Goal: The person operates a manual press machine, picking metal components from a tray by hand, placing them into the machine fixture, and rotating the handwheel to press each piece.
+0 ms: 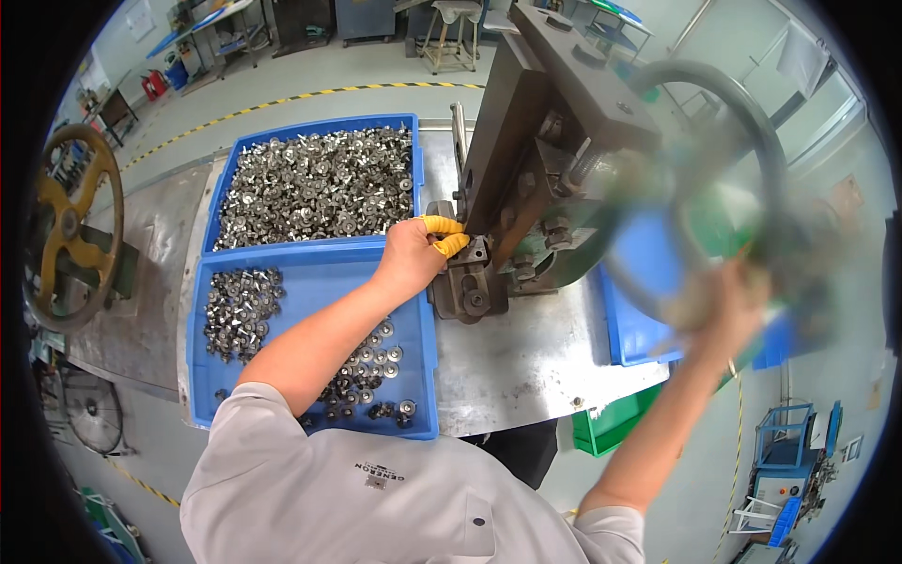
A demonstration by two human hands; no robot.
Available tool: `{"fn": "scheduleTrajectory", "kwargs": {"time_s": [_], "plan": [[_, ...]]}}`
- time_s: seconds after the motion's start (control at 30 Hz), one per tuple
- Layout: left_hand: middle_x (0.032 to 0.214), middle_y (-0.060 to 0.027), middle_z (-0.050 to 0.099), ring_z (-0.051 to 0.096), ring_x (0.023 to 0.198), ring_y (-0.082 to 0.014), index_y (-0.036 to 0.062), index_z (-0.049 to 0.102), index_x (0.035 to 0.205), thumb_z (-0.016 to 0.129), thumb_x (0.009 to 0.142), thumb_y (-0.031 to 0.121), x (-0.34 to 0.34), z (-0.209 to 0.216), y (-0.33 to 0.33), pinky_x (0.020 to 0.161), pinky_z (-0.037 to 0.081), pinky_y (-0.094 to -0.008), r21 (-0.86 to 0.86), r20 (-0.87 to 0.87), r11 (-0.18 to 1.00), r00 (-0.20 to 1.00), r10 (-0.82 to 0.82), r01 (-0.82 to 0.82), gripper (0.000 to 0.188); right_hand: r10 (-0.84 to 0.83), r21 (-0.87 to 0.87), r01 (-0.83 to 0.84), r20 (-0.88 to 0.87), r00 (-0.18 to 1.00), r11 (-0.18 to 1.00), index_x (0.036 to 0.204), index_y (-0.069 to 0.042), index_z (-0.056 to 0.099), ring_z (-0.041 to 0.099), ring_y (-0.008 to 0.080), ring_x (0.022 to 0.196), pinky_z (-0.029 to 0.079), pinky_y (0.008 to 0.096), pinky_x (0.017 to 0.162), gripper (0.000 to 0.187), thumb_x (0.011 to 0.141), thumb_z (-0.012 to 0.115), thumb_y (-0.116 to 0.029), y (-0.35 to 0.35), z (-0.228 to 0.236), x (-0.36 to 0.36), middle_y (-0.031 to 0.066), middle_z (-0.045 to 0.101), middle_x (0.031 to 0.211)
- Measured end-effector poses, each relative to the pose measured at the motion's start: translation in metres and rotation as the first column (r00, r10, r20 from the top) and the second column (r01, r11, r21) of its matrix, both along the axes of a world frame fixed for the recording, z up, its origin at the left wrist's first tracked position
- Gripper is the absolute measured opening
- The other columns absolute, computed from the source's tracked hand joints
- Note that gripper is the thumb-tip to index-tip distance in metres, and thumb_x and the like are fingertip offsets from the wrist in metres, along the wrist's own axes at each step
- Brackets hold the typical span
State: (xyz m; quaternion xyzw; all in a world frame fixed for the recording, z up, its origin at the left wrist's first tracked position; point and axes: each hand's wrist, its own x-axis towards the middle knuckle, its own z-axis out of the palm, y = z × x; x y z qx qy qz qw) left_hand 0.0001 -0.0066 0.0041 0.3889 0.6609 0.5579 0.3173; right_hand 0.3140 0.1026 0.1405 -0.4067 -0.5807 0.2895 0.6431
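My left hand (416,254), with yellow covers on the thumb and index finger, reaches into the metal press (554,141). Its fingers are pinched together just above the small die block (474,287); whatever is between them is hidden. At the right, my right hand (723,305) is smeared by motion against the lower rim of the press's big handwheel (742,99), so its fingers cannot be made out. Beside my left forearm lies a blue tray (319,254) with loose metal parts (242,310), round discs with short stems.
Behind it, a second blue tray (416,179) is heaped with similar parts. A blue bin (629,329) stands right of the press, with a green bin (601,428) below the metal table (526,367). Another handwheel (70,224), brown-spoked, is at far left.
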Motion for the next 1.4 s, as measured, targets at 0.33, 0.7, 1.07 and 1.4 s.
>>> {"fn": "scheduleTrajectory", "kwargs": {"time_s": [0.33, 0.7, 1.07, 1.4], "plan": [[0.09, -0.0102, 0.067, 0.061, 0.071, -0.0227, 0.0031, 0.069, 0.093, 0.065, 0.075, 0.018, -0.043, 0.017, -0.024, 0.066, 0.048, -0.032, 0.085, -0.399, 0.978, 0.893, 0.208, -0.19, 0.024, 0.047, -0.158, -0.031, 0.1, 0.994, 0.987, 0.11, 0.0, 0.055, 0.055, 0.0136, 0.072, 0.043, 0.0212, 0.067, 0.036, 0.075, 0.063, -0.005, -0.004, 0.04, 0.004, 0.0066, 0.058, 0.077], [0.091, -0.0107, 0.064, 0.063, 0.067, -0.019, -0.0014, 0.066, 0.092, 0.063, 0.078, 0.007, -0.05, -0.024, -0.071, 0.057, 0.05, -0.0272, -0.351, -0.238, 0.933, 0.957, -0.168, 0.077, 0.016, 0.209, -0.214, -0.173, 0.157, 0.965, 0.961, 0.112, 0.001, 0.056, 0.053, 0.0116, 0.069, 0.039, 0.0192, 0.059, 0.04, 0.076, 0.065, -0.015, 0.005, 0.103, -0.024, 0.0048, 0.054, 0.072], [0.079, -0.0075, 0.06, 0.059, 0.062, -0.0151, -0.0002, 0.059, 0.105, 0.06, 0.084, 0.0, -0.009, 0.013, -0.031, 0.054, 0.05, -0.0226, 0.052, 0.634, 0.999, 0.773, -0.032, -0.001, 0.021, 0.252, -0.262, -0.22, 0.093, 0.963, 0.94, 0.11, 0.0, 0.058, 0.052, 0.0114, 0.064, 0.039, 0.0198, 0.057, 0.036, 0.076, 0.064, -0.013, 0.01, 0.096, -0.016, 0.0051, 0.054, 0.07], [0.079, -0.0066, 0.062, 0.056, 0.062, -0.0112, -0.0024, 0.061, 0.102, 0.059, 0.085, 0.001, 0.011, 0.0, 0.002, 0.053, 0.045, -0.0209, 0.107, 0.474, 0.994, 0.879, -0.051, 0.0, 0.017, 0.254, -0.239, -0.234, 0.06, 0.965, 0.942, 0.111, 0.0, 0.058, 0.052, 0.0119, 0.063, 0.039, 0.0204, 0.056, 0.037, 0.076, 0.063, -0.012, 0.003, 0.093, -0.02, 0.0048, 0.054, 0.07]]}}
